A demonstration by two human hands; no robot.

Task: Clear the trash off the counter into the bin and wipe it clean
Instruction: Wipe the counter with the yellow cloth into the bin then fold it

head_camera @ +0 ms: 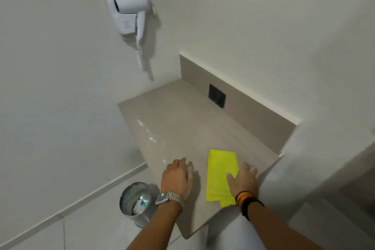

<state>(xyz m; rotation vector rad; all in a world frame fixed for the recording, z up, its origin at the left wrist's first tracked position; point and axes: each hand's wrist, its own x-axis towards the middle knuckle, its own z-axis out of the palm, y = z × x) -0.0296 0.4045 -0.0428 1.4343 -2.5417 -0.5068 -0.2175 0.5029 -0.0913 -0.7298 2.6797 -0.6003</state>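
A folded bright yellow cloth (222, 176) is laid flat on the smooth beige stone bench (174, 128), near its front edge. The right hand (242, 180) is pressed palm-down on the cloth's right side, fingers spread and flat, with nothing clamped in it; a striped band and a black band are worn on that wrist. The left hand (178, 176) is rested flat on the bare bench just to the left of the cloth, apart from it, fingers extended and nothing held; a silver metal wristwatch (167, 199) is worn on that wrist. A wet sheen is seen on the bench's left part. On the tiled floor below the bench's left front corner, a round shiny metal bin (136, 203) is stood upright, with crumpled white trash (141, 205) seen inside it. A white wall-mounted hair dryer (129, 13) is hung on the wall to the left, and a dark socket plate (217, 95) is set in the upstand behind the bench.
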